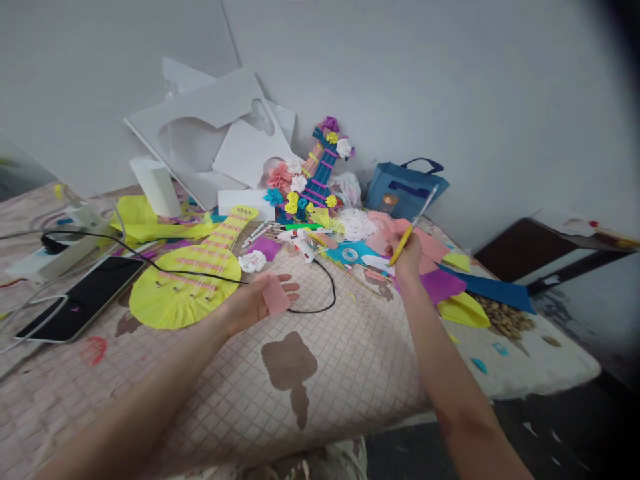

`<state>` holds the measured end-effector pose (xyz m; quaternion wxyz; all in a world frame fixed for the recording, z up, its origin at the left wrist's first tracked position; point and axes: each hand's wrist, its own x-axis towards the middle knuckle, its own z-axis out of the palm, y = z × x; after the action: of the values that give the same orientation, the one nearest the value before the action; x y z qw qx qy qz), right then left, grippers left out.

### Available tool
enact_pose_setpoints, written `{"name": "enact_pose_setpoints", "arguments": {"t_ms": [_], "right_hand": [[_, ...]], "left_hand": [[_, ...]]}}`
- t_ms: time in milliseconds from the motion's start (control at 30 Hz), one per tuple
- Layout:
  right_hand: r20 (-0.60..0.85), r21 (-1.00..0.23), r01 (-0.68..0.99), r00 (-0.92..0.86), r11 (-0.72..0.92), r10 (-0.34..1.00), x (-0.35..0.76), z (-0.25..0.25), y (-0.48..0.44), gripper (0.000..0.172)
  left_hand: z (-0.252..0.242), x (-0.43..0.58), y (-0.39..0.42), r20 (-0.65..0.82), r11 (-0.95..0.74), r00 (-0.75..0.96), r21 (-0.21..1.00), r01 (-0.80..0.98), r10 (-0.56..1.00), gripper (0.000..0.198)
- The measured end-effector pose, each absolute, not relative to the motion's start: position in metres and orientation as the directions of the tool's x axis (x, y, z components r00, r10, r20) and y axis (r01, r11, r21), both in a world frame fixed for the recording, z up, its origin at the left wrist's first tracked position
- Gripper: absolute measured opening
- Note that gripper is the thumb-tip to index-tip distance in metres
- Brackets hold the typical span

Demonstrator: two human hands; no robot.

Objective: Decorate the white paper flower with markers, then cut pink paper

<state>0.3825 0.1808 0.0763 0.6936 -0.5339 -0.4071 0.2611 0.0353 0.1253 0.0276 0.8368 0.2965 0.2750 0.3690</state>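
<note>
My left hand (253, 301) lies palm up on the quilted pink cover (320, 373) and holds a small pink paper piece (276, 294) between thumb and fingers. A black cable (320, 293) curves just beyond it. My right hand (407, 255) is raised farther right, closed around yellow-handled scissors (411, 228) whose blades point up and away. Under and around that hand lie loose coloured paper sheets (440, 283) in pink, purple, yellow and blue.
A yellow paper guitar (193, 277) lies left of centre, a dark tablet (83, 300) and a power strip (55, 257) further left. At the back stand a flower-covered blue guitar (313, 177), white foam boards (220, 133), a blue bag (405, 187) and a glue gun (300, 241). The cover's right edge drops off near scattered nuts (503, 319).
</note>
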Motion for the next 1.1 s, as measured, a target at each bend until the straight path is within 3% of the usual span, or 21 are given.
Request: {"name": "enact_pose_setpoints", "arguments": {"t_ms": [167, 367, 500, 600, 867, 1100], "right_hand": [[0.224, -0.973, 0.074, 0.114, 0.217, 0.968, 0.293, 0.055, 0.158, 0.030], [0.103, -0.975, 0.161, -0.290, 0.155, 0.951, 0.236, 0.039, 0.131, 0.026], [0.104, -0.990, 0.071, -0.192, 0.119, 0.976, 0.233, 0.035, 0.128, 0.026], [0.116, -0.993, 0.000, -0.074, 0.116, 0.990, 0.238, 0.035, 0.131, 0.026], [0.037, -0.993, -0.110, -0.030, 0.034, 0.999, 0.247, 0.038, 0.123, 0.032], [0.024, -0.984, -0.176, 0.009, 0.025, 1.000, 0.237, 0.039, 0.110, 0.032]], "left_hand": [[0.031, 0.044, 0.135, -0.222, 0.570, 0.699, 0.760, -0.313, 0.679, 0.039], [0.021, 0.049, 0.128, -0.234, 0.620, 0.819, 0.764, -0.179, 0.525, 0.034], [0.022, 0.049, 0.121, -0.295, 0.614, 0.801, 0.781, -0.111, 0.520, 0.033], [0.024, 0.047, 0.123, -0.361, 0.557, 0.662, 0.824, -0.103, 0.657, 0.027], [0.019, 0.043, 0.131, -0.291, 0.424, 0.392, 0.851, -0.311, 0.873, 0.026], [0.025, 0.048, 0.124, -0.289, 0.438, 0.393, 0.819, -0.370, 0.873, 0.024]]}}
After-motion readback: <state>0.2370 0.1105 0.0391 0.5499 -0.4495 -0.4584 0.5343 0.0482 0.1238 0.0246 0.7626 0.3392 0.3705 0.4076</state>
